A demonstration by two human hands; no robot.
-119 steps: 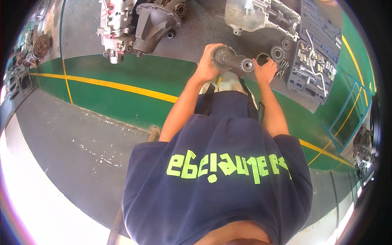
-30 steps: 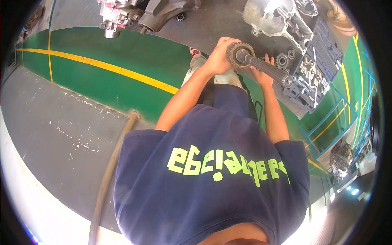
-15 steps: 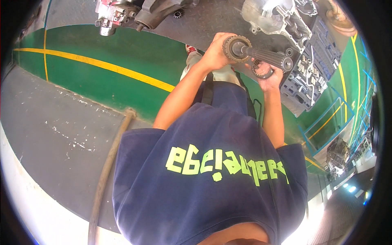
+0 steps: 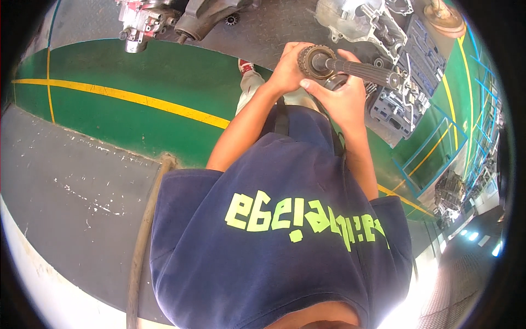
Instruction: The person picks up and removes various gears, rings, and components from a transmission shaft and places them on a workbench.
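My left hand (image 4: 289, 70) is closed around the toothed end of a splined gear shaft (image 4: 364, 70). The shaft points to the right, its wide hollow gear head (image 4: 314, 61) against my fingers. Just below the shaft, my right hand (image 4: 342, 101) is wrapped round a dark toothed ring (image 4: 335, 82), mostly hidden by my fingers and the shaft. My right thumb reaches toward the gear head, and the fingertips show above the shaft.
A metal workbench (image 4: 274, 41) lies ahead. On it are an open gearbox casing (image 4: 350, 24), a red-and-silver assembly (image 4: 145, 24), a grey housing (image 4: 205, 19) and a small gear (image 4: 231, 20). To the right sits an open socket tool case (image 4: 392, 118). Yellow lines (image 4: 137, 97) cross the green floor.
My right hand has moved left with the toothed ring, coming under the shaft close to the gear head. The left hand stays on the shaft. The view has shifted slightly.
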